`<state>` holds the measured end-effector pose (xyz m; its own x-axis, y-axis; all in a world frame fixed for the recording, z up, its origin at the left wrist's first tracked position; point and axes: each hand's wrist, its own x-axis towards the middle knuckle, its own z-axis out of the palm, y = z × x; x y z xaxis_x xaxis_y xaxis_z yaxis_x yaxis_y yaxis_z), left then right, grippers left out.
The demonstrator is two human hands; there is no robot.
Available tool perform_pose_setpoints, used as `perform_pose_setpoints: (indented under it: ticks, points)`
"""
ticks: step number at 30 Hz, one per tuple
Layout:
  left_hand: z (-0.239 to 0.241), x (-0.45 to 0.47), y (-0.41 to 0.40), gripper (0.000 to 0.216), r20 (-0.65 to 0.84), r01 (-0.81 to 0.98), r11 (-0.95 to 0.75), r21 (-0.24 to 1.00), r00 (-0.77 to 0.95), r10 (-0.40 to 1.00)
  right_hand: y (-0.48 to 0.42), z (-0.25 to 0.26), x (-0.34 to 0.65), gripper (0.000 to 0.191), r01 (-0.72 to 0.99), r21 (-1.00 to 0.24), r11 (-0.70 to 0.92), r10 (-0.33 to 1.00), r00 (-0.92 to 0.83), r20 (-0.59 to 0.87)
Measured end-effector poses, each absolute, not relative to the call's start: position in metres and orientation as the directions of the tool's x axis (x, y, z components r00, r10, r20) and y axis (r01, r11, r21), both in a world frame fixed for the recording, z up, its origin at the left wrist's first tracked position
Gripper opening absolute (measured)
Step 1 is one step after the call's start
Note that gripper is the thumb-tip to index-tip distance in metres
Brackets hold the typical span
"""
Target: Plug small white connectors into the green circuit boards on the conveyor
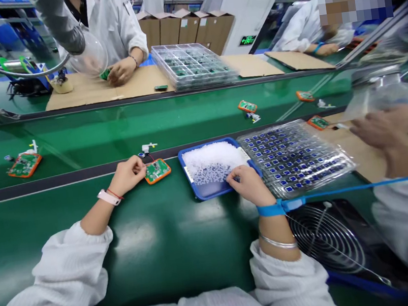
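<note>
My left hand (128, 176) is closed, its thumb and forefinger pinched at the left edge of a green circuit board (157, 170) in an orange frame. A thin red wire runs from that board to a small white part with a yellow tip (148, 149) lying just behind it. My right hand (248, 183), a blue strap around its wrist, reaches over the front right of a blue tray (212, 195). Its fingertips are pressed together among tiny white pieces (210, 156) heaped in the tray; anything between them is too small to make out.
Right of the tray lies a clear blister sheet of blue-faced parts (294, 157). A fan (329, 237) stands at front right, near a co-worker's blurred hand (398, 134). More framed boards (25, 164) lie on the green belt (129, 122). Opposite, another person works beside a compartment box (193, 65).
</note>
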<state>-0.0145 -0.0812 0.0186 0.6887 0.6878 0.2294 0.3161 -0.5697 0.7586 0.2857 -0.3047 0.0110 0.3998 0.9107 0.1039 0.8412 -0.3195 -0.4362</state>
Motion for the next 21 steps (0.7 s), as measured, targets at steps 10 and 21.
perform_pose_setpoints:
  ticks: [10, 21]
  points:
    - [0.021, -0.037, -0.127, 0.01, 0.192, 0.321, -0.808, 0.495, 0.866, 0.462, -0.305, 0.015, 0.285, 0.014, 0.842, -0.338, -0.421, 0.888, 0.459, 0.038]
    - [0.017, -0.042, -0.182, 0.053, 0.161, 0.418, -0.806, 0.419, 0.839, 0.519, -0.303, 0.029, 0.277, 0.02, 0.852, -0.105, -0.513, 0.855, 0.496, -0.151]
